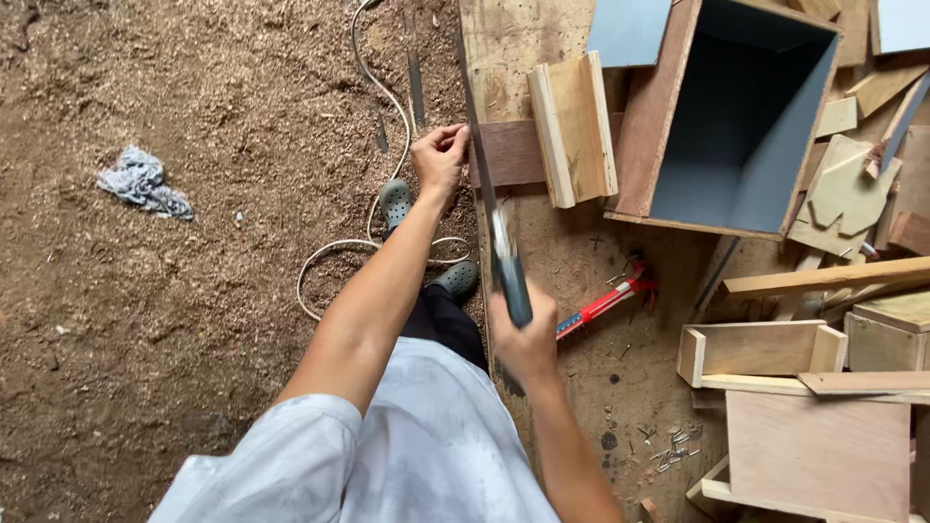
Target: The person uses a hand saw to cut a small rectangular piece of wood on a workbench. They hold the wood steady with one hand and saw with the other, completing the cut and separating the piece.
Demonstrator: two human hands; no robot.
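My right hand (524, 334) grips the dark handle of a hand saw (489, 184). Its long thin blade runs away from me along the left edge of the workbench (572, 271). The blade meets a dark brown wooden strip (511, 152) that lies across the bench. My left hand (440, 157) is closed on the end of that strip where it overhangs the bench edge, right beside the blade. A pale wooden U-shaped channel piece (573, 129) rests over the strip further right.
An open plywood box (668, 116) with a grey inside stands at the back right. A red-handled hammer (607, 302) lies near my right hand, loose nails (671, 448) closer. Wooden frames and offcuts (819, 387) crowd the right. A white cable (373, 203) and a rag (142, 182) lie on the sawdust floor.
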